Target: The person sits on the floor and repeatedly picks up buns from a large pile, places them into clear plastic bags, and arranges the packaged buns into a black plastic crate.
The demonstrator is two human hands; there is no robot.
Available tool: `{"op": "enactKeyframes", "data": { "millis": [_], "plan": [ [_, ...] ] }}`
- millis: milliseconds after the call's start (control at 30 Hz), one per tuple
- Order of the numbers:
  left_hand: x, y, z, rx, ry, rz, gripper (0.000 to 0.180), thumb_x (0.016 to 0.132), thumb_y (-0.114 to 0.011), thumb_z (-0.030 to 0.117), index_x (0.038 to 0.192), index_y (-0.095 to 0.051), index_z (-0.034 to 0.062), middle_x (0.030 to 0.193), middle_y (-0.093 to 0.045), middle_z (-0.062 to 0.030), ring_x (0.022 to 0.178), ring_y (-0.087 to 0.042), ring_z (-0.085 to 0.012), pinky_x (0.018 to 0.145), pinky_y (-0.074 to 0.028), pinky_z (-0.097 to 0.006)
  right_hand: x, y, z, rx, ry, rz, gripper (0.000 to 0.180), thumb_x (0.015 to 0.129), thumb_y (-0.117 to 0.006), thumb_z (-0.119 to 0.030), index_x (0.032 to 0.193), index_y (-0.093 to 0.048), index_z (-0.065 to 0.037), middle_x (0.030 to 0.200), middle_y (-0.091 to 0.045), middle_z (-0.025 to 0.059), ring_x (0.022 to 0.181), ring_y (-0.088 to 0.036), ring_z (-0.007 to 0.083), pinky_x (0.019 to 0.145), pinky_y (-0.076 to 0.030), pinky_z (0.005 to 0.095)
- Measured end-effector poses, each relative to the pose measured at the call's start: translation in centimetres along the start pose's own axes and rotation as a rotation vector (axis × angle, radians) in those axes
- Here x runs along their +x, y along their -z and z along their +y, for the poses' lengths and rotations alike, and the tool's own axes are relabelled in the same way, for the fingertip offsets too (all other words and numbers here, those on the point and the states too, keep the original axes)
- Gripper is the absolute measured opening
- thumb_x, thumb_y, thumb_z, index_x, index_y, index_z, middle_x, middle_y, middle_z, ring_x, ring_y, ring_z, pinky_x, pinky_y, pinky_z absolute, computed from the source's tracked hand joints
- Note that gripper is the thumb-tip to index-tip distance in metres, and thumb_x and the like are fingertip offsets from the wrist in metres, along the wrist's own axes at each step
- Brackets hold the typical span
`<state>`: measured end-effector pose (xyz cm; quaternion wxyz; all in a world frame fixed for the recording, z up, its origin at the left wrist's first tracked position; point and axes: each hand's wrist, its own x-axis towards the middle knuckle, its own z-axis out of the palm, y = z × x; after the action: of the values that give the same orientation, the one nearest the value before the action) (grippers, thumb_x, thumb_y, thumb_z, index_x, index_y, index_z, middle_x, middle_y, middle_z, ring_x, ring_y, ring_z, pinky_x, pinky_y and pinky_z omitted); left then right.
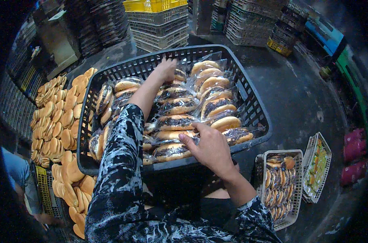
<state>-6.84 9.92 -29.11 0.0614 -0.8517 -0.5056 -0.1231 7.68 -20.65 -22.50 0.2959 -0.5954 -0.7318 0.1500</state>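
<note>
A black plastic basket in front of me holds rows of filled buns in clear wrappers, with dark shreds along their cut sides. My left hand reaches over the rows to the far end of the middle one, beside a wrapped bun; its fingers point down and are blurred and partly hidden. Toward the near right, my right hand rests against the ends of the middle-row buns. Its thumb and forefinger are spread at a wrapped bun, touching the wrapper; the other fingers are mostly hidden.
Many unwrapped buns lie in heaps at the left, near another person. A pale crate of wrapped buns stands at the lower right, beside another crate with yellow-green packages. Stacked crates stand on the dark floor at the back.
</note>
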Motion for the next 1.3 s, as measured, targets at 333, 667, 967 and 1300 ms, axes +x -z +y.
{"op": "enactKeyframes", "data": {
  "millis": [333,667,967,1300],
  "plan": [
    [-14.6,16.3,5.7,-0.281,-0.423,0.687,0.039,0.062,-0.063,0.014,0.099,-0.054,0.0074,0.102,-0.053,-0.0143,0.104,-0.045,-0.0301,0.088,-0.031,-0.049,1.0,1.3,2.3,1.648,-0.043,-0.344,0.058,0.086,-0.033,-0.043,0.121,-0.034,0.003,0.113,-0.049,0.017,0.097,-0.053,0.0279,0.084,-0.042,0.0377],
    [-44.2,10.9,15.9,-1.769,0.407,0.114,0.074,0.067,-0.07,0.007,0.128,-0.028,0.0035,0.13,-0.032,-0.011,0.12,-0.032,-0.0221,0.098,-0.026,-0.034,-18.1,-5.5,-0.9,0.936,-0.008,-0.198,0.04,0.079,-0.058,-0.027,0.105,-0.049,0.003,0.1,-0.054,0.0116,0.095,-0.05,0.021,0.085,-0.038,0.0326],
    [-47.2,6.4,18.0,-2.078,0.268,0.047,0.086,0.072,-0.066,0.015,0.134,-0.008,0.0065,0.136,-0.019,-0.0143,0.123,-0.027,-0.0234,0.1,-0.021,-0.035,-18.9,-4.6,-1.6,1.108,-0.091,-0.165,0.025,0.086,-0.048,-0.021,0.068,-0.048,-0.003,0.066,-0.048,0.0052,0.064,-0.045,0.0169,0.06,-0.037,0.0287],
    [-44.1,9.3,18.7,-1.819,0.348,0.239,0.037,0.071,-0.067,0.013,0.101,-0.052,-0.0031,0.113,-0.047,-0.0134,0.11,-0.042,-0.0218,0.093,-0.033,-0.034,-17.9,-9.1,-1.3,1.37,-0.626,-0.589,0.025,0.083,-0.052,-0.024,0.095,-0.055,-0.002,0.086,-0.058,0.0039,0.076,-0.055,0.0126,0.071,-0.046,0.0256]
  ]
}}
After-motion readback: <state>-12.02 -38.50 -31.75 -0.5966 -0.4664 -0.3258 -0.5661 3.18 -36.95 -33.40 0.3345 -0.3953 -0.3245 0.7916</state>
